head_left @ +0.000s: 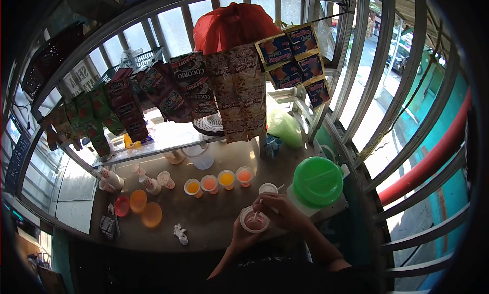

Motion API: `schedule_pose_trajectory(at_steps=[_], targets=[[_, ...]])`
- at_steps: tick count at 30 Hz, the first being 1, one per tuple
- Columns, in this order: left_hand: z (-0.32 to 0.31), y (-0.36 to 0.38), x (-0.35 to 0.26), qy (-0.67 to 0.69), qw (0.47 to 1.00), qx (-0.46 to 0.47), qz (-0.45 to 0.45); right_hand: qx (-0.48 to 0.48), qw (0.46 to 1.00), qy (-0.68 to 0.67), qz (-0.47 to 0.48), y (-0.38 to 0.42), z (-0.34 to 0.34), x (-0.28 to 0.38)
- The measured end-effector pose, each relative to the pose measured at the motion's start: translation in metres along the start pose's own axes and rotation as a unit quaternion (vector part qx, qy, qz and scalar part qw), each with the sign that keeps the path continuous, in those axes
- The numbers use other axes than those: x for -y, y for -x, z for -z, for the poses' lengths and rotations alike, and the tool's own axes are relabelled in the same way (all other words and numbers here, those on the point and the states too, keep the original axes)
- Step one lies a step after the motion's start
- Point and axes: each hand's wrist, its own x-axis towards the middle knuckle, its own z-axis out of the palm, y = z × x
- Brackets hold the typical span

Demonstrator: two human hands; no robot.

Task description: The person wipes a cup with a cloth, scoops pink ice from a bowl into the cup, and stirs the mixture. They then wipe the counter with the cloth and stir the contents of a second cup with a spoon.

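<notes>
My left hand (243,237) is wrapped round a plastic cup (247,224) with a pinkish drink in it, near the counter's front edge. Above the cup, my right hand (279,208) pinches a thin white spoon (255,216) whose lower end is in the drink. Just beyond my hands stands a small whitish container (267,188) with a white handle sticking out. To its left, several filled cups form a row, among them an orange drink (193,187), a pink one (209,183), a yellow one (226,180) and a reddish one (244,177).
A green-lidded container (318,182) stands at right. Stacked cups (148,184), orange plastic dishes (151,214) and a crumpled white wrapper (180,234) lie on the counter (204,222) at left. Strips of sachets (238,90) and a red bag (234,26) hang ahead; metal bars line the right.
</notes>
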Motion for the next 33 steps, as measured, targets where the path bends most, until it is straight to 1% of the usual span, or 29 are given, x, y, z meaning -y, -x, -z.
schedule_pose_trajectory(at_steps=[1, 2, 3, 4, 6, 7, 9, 10, 12, 13, 15, 16, 18, 19, 20, 21, 22, 23, 25, 26, 28, 29, 31, 32, 33], targets=[[0.002, 0.002, 0.000, -0.019, 1.000, 0.000, 0.001, 0.001, 1.000, -0.001, 0.002, -0.001, -0.002, 0.002], [0.003, 0.005, 0.000, -0.038, 0.999, -0.001, 0.003, -0.019, 0.999, 0.045, -0.003, -0.003, -0.005, 0.006], [0.005, 0.007, -0.001, -0.039, 0.999, -0.004, 0.003, -0.038, 0.995, 0.089, -0.007, -0.005, -0.008, 0.008], [0.008, 0.009, -0.003, -0.017, 1.000, -0.009, 0.008, -0.035, 0.996, 0.087, -0.004, -0.006, -0.010, 0.010], [0.013, 0.014, -0.008, 0.003, 1.000, -0.019, 0.013, 0.024, 1.000, 0.015, 0.012, -0.009, -0.015, 0.013], [0.016, 0.018, -0.011, -0.010, 1.000, -0.023, 0.016, 0.028, 0.999, 0.012, 0.014, -0.011, -0.019, 0.012], [0.020, 0.027, -0.016, -0.023, 0.999, -0.033, 0.021, -0.039, 0.997, 0.050, 0.034, -0.013, -0.029, 0.008], [0.023, 0.030, -0.018, -0.027, 0.998, -0.041, 0.035, -0.034, 0.998, 0.046, 0.037, -0.013, -0.032, 0.011], [0.030, 0.033, -0.021, -0.035, 0.997, -0.059, 0.041, 0.036, 0.999, -0.002, -0.017, -0.015, -0.037, 0.016], [0.033, 0.036, -0.021, -0.028, 0.997, -0.062, 0.023, 0.040, 0.999, -0.004, -0.009, -0.016, -0.042, 0.016], [0.040, 0.040, -0.023, -0.023, 0.997, -0.069, 0.006, -0.007, 0.997, -0.066, 0.024, -0.017, -0.051, 0.016], [0.043, 0.042, -0.025, -0.042, 0.997, -0.072, -0.006, -0.028, 0.998, -0.056, 0.004, -0.019, -0.055, 0.018], [0.047, 0.045, -0.029, -0.059, 0.995, -0.075, -0.015, -0.003, 0.998, -0.061, 0.013, -0.019, -0.060, 0.015], [0.048, 0.047, -0.033, -0.041, 0.996, -0.075, 0.008, 0.018, 0.998, -0.064, 0.021, -0.019, -0.062, 0.014], [0.049, 0.048, -0.036, -0.023, 0.996, -0.075, 0.031, 0.019, 0.998, -0.064, 0.021, -0.018, -0.066, 0.014], [0.051, 0.048, -0.036, -0.023, 0.996, -0.075, 0.031, -0.001, 0.995, -0.101, 0.010, -0.017, -0.069, 0.015], [0.053, 0.049, -0.036, -0.026, 0.997, -0.066, 0.013, -0.021, 0.990, -0.136, -0.001, -0.016, -0.072, 0.016], [0.055, 0.050, -0.036, -0.029, 0.998, -0.058, -0.005, -0.022, 0.990, -0.136, -0.003, -0.016, -0.072, 0.017], [0.057, 0.052, -0.035, -0.016, 0.999, -0.051, 0.002, -0.024, 0.999, 0.032, 0.035, -0.015, -0.072, 0.018], [0.059, 0.054, -0.035, -0.004, 0.999, -0.045, 0.008, -0.024, 0.999, 0.032, 0.034, -0.015, -0.073, 0.022], [0.062, 0.055, -0.033, -0.002, 0.999, -0.042, -0.007, -0.017, 0.999, -0.032, 0.036, -0.015, -0.076, 0.030], [0.063, 0.057, -0.033, 0.000, 0.999, -0.038, -0.022, -0.018, 0.999, -0.033, 0.034, -0.016, -0.077, 0.030], [0.066, 0.059, -0.034, 0.008, 0.999, -0.035, -0.007, -0.050, 0.998, 0.030, 0.030, -0.017, -0.080, 0.029], [0.068, 0.060, -0.035, 0.016, 0.999, -0.033, 0.005, -0.050, 0.998, 0.030, 0.028, -0.017, -0.082, 0.030], [0.070, 0.061, -0.034, 0.016, 0.999, -0.033, 0.005, -0.032, 0.999, -0.006, 0.022, -0.016, -0.084, 0.032]])
